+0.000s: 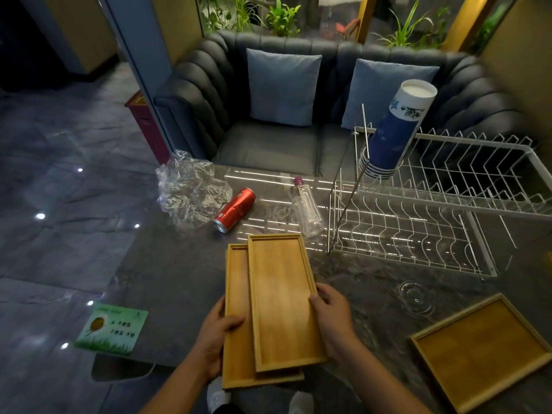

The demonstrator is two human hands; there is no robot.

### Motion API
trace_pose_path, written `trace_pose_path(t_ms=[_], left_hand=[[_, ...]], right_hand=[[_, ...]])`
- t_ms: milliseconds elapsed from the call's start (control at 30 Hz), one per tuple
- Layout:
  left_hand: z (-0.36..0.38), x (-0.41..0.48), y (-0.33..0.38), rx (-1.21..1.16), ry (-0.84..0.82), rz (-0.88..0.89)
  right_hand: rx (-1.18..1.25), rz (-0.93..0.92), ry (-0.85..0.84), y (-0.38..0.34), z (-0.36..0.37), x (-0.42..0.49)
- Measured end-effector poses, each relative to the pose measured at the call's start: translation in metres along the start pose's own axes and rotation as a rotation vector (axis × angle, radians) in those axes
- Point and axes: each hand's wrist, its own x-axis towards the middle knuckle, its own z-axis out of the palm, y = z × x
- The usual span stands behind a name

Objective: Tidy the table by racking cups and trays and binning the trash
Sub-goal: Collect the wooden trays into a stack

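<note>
Two long wooden trays overlap at the table's near edge. The upper tray (282, 300) is gripped by my right hand (334, 321) along its right rim. The lower tray (237, 351) is held by my left hand (215, 339) at its left side. A third wooden tray (490, 351) lies flat at the near right. A white wire rack (418, 222) stands at the right with a stack of blue paper cups (394, 135) lying tilted in its upper tier. A red can (236, 209), a clear plastic bottle (307, 207) and crumpled clear plastic wrap (188, 189) lie on the table's far side.
A clear glass (416, 297) sits on the dark marble table (167, 273) between the rack and the third tray. A dark sofa (268, 144) with two blue cushions stands behind the table. A maroon bin (146, 124) stands left of the sofa. A green card (112, 328) rests at the table's left corner.
</note>
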Motion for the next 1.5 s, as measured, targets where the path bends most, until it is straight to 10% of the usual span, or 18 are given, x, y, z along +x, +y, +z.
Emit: trace_pose_path(t_ms=[500,633,900,1500], left_hand=[[0.032,0.011,-0.014,-0.034,-0.256,-0.083],[0.048,0.015,-0.017,-0.021,-0.147,-0.171],[0.075,0.021,-0.029,0.625,0.050,0.194],[0.087,0.030,-0.037,0.920,0.311,0.203]], right_hand=[[0.217,0.217,-0.169,0.038,-0.018,-0.028],[0.216,0.216,-0.132,0.045,-0.017,-0.027],[0.155,0.141,-0.076,0.050,-0.016,-0.019],[-0.139,0.057,-0.062,0.065,-0.021,-0.007]])
